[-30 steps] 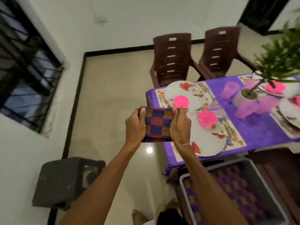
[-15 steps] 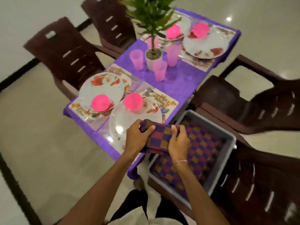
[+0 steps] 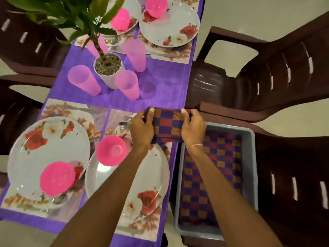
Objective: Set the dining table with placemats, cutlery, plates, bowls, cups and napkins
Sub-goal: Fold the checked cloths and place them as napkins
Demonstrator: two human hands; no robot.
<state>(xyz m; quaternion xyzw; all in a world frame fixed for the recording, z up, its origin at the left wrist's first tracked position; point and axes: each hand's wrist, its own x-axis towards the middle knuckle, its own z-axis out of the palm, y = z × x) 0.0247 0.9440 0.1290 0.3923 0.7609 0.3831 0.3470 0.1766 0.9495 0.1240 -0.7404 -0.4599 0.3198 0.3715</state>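
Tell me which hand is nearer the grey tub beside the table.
Right. The right hand grips the checked napkin just above the grey tub's far-left corner; the left hand grips the napkin's other end over the placemat, farther from the tub.

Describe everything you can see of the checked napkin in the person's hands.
The checked napkin is a folded woven cloth with squares of blue, dark red and orange-brown. It is held flat, rectangular, over the right edge of the purple-covered table, at the far corner of the near placemat. The left hand grips its left edge and the right hand its right edge, thumbs on top. Whether it rests on the table cannot be told. A grey tub beside it holds matching cloth.
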